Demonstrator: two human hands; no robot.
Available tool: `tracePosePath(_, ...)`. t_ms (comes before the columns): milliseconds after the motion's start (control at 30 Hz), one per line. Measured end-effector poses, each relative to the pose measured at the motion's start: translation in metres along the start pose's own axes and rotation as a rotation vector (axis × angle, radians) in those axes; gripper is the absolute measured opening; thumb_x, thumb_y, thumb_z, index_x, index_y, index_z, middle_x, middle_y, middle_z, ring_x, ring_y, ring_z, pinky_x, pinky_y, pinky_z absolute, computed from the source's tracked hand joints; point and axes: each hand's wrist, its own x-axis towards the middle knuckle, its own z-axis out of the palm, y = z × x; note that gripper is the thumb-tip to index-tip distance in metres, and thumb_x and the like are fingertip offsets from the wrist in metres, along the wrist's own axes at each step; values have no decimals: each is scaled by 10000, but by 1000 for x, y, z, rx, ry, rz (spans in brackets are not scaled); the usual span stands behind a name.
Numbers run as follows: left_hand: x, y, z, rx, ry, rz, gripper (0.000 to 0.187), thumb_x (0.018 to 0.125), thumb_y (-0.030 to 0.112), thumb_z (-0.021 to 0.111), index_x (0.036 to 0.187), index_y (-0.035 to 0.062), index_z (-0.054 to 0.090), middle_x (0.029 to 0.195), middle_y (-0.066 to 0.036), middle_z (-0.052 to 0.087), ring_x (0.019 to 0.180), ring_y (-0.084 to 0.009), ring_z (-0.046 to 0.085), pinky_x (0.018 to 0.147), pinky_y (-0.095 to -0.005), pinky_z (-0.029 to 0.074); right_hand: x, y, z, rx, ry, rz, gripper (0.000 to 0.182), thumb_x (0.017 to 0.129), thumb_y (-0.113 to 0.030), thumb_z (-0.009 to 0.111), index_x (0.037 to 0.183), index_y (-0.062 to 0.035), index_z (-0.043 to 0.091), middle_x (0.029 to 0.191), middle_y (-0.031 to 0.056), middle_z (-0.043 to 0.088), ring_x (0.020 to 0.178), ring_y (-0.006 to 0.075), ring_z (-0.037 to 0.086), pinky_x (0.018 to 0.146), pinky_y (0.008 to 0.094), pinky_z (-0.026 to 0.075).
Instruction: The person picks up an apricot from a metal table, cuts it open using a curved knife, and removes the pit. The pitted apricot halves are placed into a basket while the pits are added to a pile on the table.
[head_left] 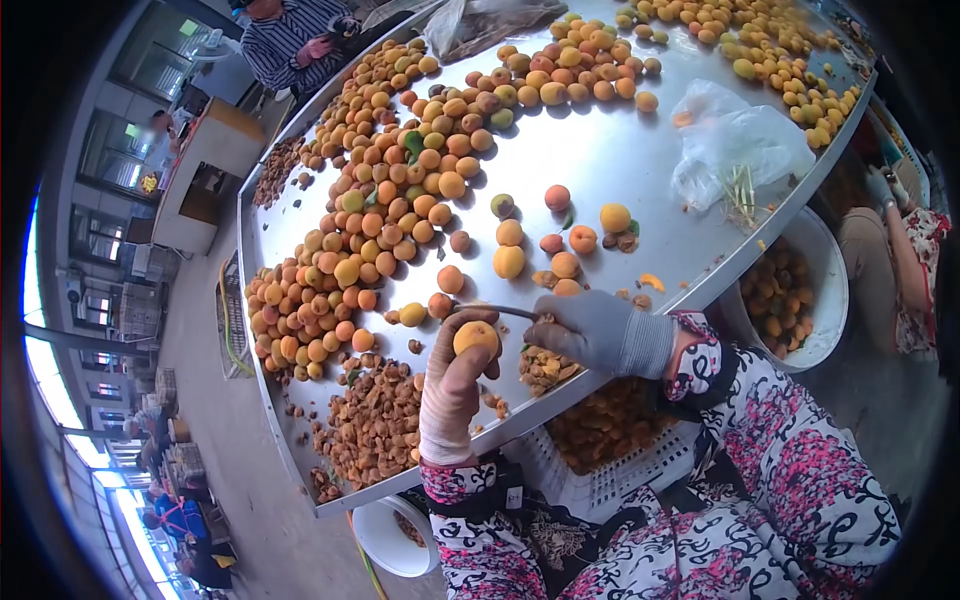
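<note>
My left hand point(450, 385), in a pale stained glove, holds an orange-yellow apricot point(476, 340) between thumb and fingers above the table's near edge. In a grey glove, my right hand point(600, 332) is closed round the handle of a thin dark tool point(497, 309), whose far end reaches over the apricot. Just beyond my hands, loose apricots point(509, 262) lie on the metal table point(590, 150). A large heap of whole apricots point(385, 190) spreads to the left. Brown pits point(375, 425) are piled at the near left, and opened pieces point(545, 368) lie beneath my right hand.
A clear plastic bag point(735, 145) lies at the table's right. Below the edge are a white crate point(655, 465), a white bucket point(385, 540) and a bucket of fruit point(835, 290). People sit at the far side point(290, 45) and at the right point(900, 250).
</note>
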Motion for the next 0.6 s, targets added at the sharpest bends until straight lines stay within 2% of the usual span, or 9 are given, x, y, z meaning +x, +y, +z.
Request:
tracePosePath(67,-3,3,-6,-1,-56,-63,461,701,293,600,1081,43,526,781,-19,519,647,-82,457,600,-192,373,-3,-4,7,169,18,-56,395,926,-404,427,954,-28,542,747,155,594,746,294,609,653,360,464)
tracePosePath(100,-3,3,-7,29,-84,-70,519,674,355,615,1067,29,522,750,-16,507,633,-80,446,571,-190,351,-2,-3,12,279,56,-110,391,931,-391,426,988,-22,544,728,142,589,713,259,605,639,341,455)
tracePosePath(200,-6,2,1,-53,-84,-116,536,680,381,617,1063,20,514,737,-10,498,617,-75,431,550,-190,326,-1,-5,21,430,83,-74,399,934,-385,425,995,-11,550,710,118,582,688,216,593,626,322,447)
tracePosePath(333,-5,0,6,-82,-119,-141,549,678,400,628,1055,20,509,736,-7,498,612,-71,425,542,-189,315,2,-10,18,466,74,-28,398,935,-376,428,985,-3,558,699,91,571,678,180,580,620,299,444)
tracePosePath(433,-4,-4,6,-54,-121,-136,592,683,465,641,1054,23,506,732,1,497,606,-65,421,531,-186,302,6,-3,23,444,111,-47,424,933,-400,421,960,-1,562,691,110,581,689,213,600,620,307,452)
tracePosePath(500,-3,-6,7,-75,-74,-159,615,702,530,636,1041,32,512,727,12,493,589,-57,418,518,-177,293,7,-3,24,293,144,-55,453,929,-432,406,930,-4,551,688,154,590,685,281,619,603,340,470)
tracePosePath(533,-3,-7,9,-76,-74,-160,615,702,530,636,1041,32,512,727,12,493,589,-57,418,518,-177,293,7,-4,23,293,143,-54,453,929,-432,406,930,-4,551,688,154,590,685,281,619,603,340,470)
tracePosePath(600,-3,-8,14,-74,28,-127,640,757,549,620,1093,22,479,926,-36,531,797,-121,547,665,-214,464,5,-9,21,133,182,22,468,925,-455,392,903,-10,536,709,192,593,688,338,614,586,382,483)
